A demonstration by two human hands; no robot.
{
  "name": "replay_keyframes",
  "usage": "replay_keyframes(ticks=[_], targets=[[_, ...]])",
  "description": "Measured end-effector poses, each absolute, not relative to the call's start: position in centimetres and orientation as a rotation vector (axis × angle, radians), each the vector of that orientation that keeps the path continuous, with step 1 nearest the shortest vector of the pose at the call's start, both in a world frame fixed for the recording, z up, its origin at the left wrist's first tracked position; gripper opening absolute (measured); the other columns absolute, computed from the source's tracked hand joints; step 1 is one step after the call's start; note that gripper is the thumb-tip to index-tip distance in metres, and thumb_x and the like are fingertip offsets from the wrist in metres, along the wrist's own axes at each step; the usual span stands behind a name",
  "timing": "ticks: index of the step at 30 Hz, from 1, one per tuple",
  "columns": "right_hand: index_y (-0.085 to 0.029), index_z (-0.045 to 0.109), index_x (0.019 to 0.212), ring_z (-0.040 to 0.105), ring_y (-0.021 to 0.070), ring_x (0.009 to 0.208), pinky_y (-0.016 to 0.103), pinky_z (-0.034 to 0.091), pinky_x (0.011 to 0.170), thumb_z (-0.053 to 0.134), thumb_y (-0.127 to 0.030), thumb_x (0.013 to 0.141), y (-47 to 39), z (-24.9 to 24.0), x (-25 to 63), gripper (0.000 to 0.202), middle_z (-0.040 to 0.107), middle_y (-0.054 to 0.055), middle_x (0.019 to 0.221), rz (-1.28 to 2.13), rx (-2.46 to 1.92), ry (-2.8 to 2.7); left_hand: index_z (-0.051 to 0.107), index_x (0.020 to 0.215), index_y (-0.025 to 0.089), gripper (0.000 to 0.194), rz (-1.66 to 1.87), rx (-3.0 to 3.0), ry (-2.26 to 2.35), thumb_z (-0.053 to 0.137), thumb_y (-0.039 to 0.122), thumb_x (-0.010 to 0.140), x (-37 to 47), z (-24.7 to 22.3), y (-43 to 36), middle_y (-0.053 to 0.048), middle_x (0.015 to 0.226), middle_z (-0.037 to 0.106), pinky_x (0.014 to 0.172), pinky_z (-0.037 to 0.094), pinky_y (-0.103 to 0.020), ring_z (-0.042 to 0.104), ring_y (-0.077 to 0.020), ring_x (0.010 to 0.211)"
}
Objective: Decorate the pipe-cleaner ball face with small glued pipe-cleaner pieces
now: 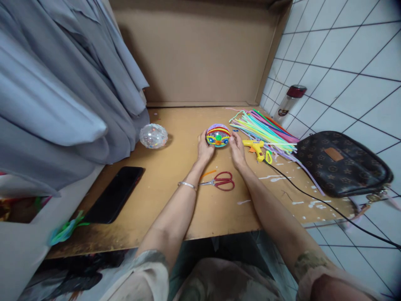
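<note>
Between my two hands is a ball [218,136] decorated in bands of purple, red, yellow and blue, with a green dot in its middle. My left hand [205,148] grips its left side, fingers curled round it. On the other side my right hand [237,149] holds it with the thumb at its edge. Red-handled scissors [224,181] lie on the table below the ball, beside a short orange strip [209,172]. Just right of my right hand rests a yellow glue gun [257,149]. A clear ball with coloured specks [153,136] sits off to the left.
A pile of coloured pipe cleaners [266,129] lies at the back right, near a red-lidded bottle [290,103] and a brown patterned bag [344,163]. The glue gun's black cord [300,190] runs to the right. A phone [114,194] and a grey curtain [72,83] are at left.
</note>
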State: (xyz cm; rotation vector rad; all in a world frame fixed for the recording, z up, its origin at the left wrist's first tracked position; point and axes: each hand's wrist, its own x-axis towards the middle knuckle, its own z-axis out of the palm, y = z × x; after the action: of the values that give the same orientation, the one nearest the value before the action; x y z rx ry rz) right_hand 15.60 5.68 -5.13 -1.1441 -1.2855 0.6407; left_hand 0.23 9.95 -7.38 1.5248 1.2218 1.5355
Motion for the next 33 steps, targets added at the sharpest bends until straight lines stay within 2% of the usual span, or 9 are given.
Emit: replay_keyframes(ticks=[8,16,24,28,33], targets=[[-0.022,0.054,0.144,0.052,0.0317,0.144,0.052,0.042,0.121,0.048,-0.092,0.08,6.0,-5.4,15.5,0.095,0.058,0.017,0.152,0.651,-1.143,-1.257,0.05,0.15,0.02,0.085,1.535,1.544,1.261,0.069,0.008,0.068,0.4,-7.0,9.6,-0.017,0.153,0.05,0.124,0.042,-0.049,0.052,-0.0341,0.144],[-0.022,0.053,0.146,0.045,0.0319,0.15,0.05,0.037,0.126,0.046,-0.092,0.081,6.0,-5.2,15.7,0.096,0.054,0.015,0.157,0.609,-1.17,-1.254,0.048,0.153,0.023,0.086,1.566,1.522,1.256,0.072,0.011,0.071,0.3,-7.4,9.9,-0.016,0.156,0.047,0.122,0.043,-0.05,0.052,-0.0331,0.144],[-0.02,0.053,0.143,0.049,0.0316,0.146,0.051,0.042,0.122,0.047,-0.088,0.083,5.9,-5.1,15.4,0.091,0.055,0.017,0.155,0.603,-1.153,-1.237,0.052,0.149,0.023,0.082,1.57,1.455,1.29,0.071,0.007,0.07,0.3,-6.6,9.2,-0.016,0.153,0.051,0.121,0.045,-0.049,0.056,-0.0329,0.14],[-0.018,0.054,0.141,0.057,0.0309,0.137,0.05,0.047,0.116,0.045,-0.082,0.088,6.0,-5.5,15.5,0.083,0.06,0.019,0.148,0.521,-1.198,-1.239,0.053,0.146,0.021,0.077,1.574,1.408,1.336,0.066,0.004,0.073,0.3,-6.2,9.0,-0.018,0.148,0.055,0.121,0.045,-0.048,0.063,-0.0304,0.132],[-0.02,0.058,0.137,0.063,0.0292,0.124,0.049,0.051,0.11,0.038,-0.068,0.098,5.6,-5.4,15.9,0.064,0.065,0.017,0.135,0.293,-1.246,-1.364,0.054,0.144,0.019,0.072,1.598,1.325,1.384,0.062,0.003,0.074,0.4,-6.1,9.1,-0.019,0.147,0.056,0.118,0.048,-0.048,0.067,-0.0285,0.125]])
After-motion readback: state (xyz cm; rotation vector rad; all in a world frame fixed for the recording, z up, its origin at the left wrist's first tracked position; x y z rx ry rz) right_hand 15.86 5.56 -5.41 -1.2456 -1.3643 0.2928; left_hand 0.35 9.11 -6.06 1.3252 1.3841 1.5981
